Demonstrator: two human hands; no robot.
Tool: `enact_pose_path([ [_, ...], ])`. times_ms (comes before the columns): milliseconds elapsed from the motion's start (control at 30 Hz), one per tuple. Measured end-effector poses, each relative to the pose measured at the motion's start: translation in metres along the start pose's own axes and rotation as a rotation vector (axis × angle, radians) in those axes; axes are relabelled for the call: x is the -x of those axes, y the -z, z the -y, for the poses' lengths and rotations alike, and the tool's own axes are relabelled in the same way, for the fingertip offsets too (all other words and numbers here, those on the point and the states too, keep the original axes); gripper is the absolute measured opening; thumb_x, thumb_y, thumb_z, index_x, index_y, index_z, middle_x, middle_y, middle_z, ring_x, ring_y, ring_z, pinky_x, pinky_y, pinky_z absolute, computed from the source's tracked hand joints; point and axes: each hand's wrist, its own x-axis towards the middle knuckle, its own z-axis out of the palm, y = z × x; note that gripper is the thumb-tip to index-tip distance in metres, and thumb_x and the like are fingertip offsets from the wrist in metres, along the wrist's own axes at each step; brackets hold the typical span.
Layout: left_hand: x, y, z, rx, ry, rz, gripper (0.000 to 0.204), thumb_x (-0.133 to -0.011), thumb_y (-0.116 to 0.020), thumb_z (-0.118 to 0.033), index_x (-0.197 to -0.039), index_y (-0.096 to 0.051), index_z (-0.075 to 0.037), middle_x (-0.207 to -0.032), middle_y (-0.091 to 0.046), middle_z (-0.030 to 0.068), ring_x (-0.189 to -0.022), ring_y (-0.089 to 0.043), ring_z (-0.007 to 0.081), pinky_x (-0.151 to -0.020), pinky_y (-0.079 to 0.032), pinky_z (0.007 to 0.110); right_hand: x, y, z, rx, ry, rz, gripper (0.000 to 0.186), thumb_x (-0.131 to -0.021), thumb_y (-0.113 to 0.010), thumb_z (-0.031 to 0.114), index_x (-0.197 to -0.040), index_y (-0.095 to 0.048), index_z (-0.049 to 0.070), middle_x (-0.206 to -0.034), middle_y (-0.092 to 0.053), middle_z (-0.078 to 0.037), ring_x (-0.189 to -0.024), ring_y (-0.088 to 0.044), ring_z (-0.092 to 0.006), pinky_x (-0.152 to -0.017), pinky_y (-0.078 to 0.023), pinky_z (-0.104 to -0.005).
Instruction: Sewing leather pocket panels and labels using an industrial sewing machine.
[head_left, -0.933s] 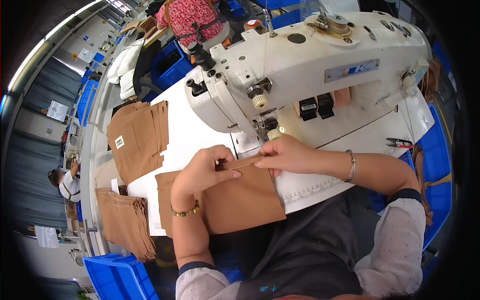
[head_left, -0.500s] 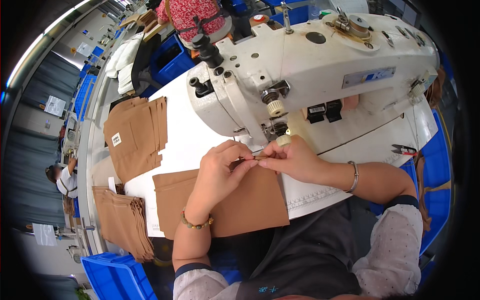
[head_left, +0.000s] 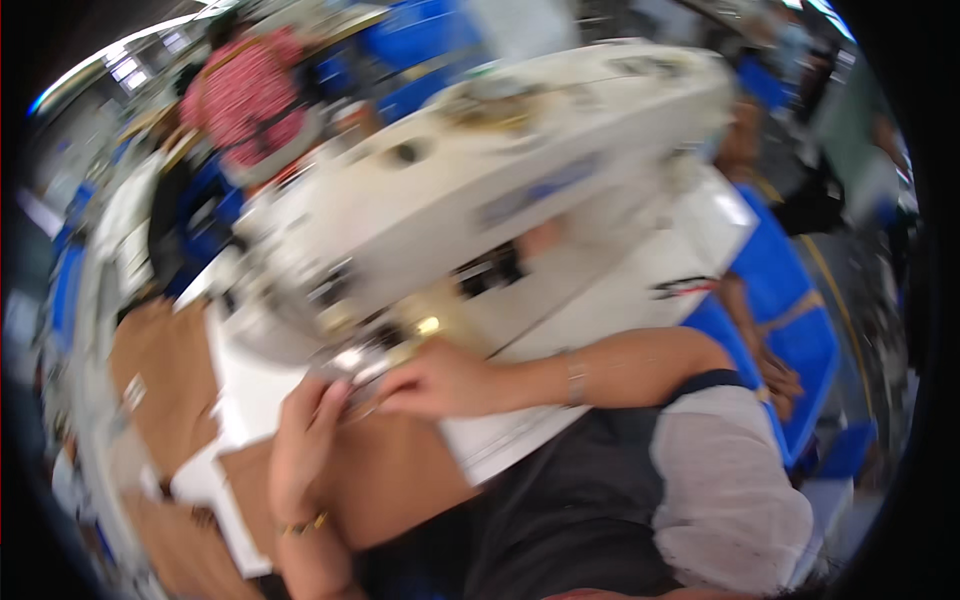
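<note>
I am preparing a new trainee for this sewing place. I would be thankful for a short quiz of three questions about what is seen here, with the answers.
1. Which is nearer to the blue bin at the right side: the left hand or the right hand?
2. True or false: the red-and-black snips lie on the white table, to the right of both hands.
3. What colour is the cloth by the hands?
A) blue
B) brown
C) white

Key:
1. The right hand.
2. True.
3. B, brown.
</note>
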Motion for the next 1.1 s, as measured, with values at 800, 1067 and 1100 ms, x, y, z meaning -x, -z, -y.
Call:
enact_pose_path([
  [800, 0.002, -0.017, -0.027, -0.034, -0.114, 0.072, 0.016, -0.081, -0.081, -0.004, -0.097, -0.079, 0.0, -0.082, -0.072, 0.0059, -0.073, -0.061, 0.009, -0.066, -0.049, 0.022, 0.004, 0.011, 0.016, 0.09, -0.191, -0.029, 0.012, -0.082, -0.074, 0.019, -0.087, -0.078, 0.009, -0.075, -0.071, -0.009, -0.067, -0.068, -0.0213, -0.063, -0.052, -0.0337],
  [1067, 0.005, -0.022, -0.027, -0.305, -0.336, -0.052, 0.007, -0.082, -0.078, -0.003, -0.089, -0.076, -0.002, -0.079, -0.072, 0.0084, -0.073, -0.064, 0.0191, -0.065, -0.05, 0.032, 0.002, 0.012, 0.018, -0.016, -0.281, -0.031, 0.012, -0.082, -0.074, 0.013, -0.087, -0.077, 0.003, -0.075, -0.073, -0.009, -0.066, -0.068, -0.0166, -0.064, -0.053, -0.03],
  [1100, 0.004, -0.022, -0.027, -0.373, -0.363, -0.06, 0.005, -0.082, -0.077, -0.003, -0.086, -0.074, -0.003, -0.079, -0.071, 0.0079, -0.072, -0.063, 0.022, -0.064, -0.049, 0.033, 0.002, 0.012, 0.018, -0.017, -0.273, -0.019, 0.012, -0.082, -0.074, 0.013, -0.087, -0.076, 0.003, -0.074, -0.073, -0.009, -0.066, -0.068, -0.0166, -0.064, -0.053, -0.03],
])
